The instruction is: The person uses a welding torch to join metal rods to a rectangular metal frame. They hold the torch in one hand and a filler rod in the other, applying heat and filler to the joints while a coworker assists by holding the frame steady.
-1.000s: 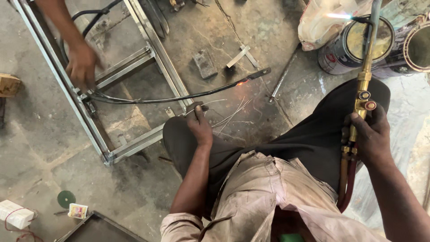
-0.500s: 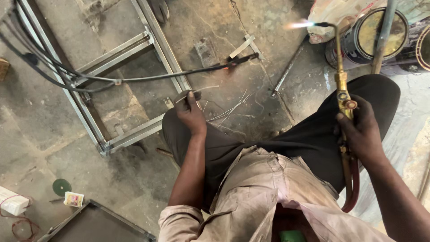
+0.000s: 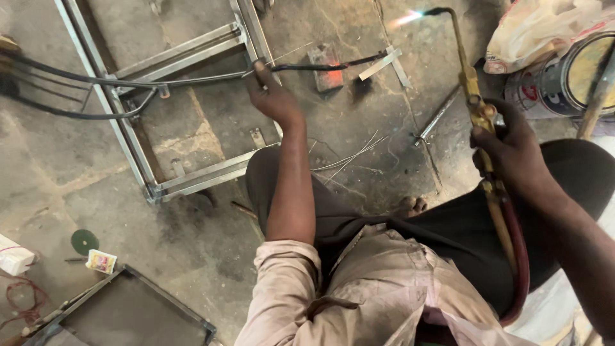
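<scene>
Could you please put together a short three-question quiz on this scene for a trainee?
1. True or false: the torch in the right hand is lit.
2. What does the left hand grip? A) a thin dark rod B) a hammer C) a paint tin
3. Fill in: the rod lies across a metal ___ on the floor.

Key: 1 true, a flame shows at its tip. 2 A. 3 frame.

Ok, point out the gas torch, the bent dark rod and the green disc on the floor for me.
gas torch [image 3: 473,86]: head view, on its brass neck above the right hand [image 3: 506,150].
bent dark rod [image 3: 307,66]: head view, on its shaft just past the left hand [image 3: 272,96].
green disc [image 3: 84,241]: head view, on its flat face.
</scene>
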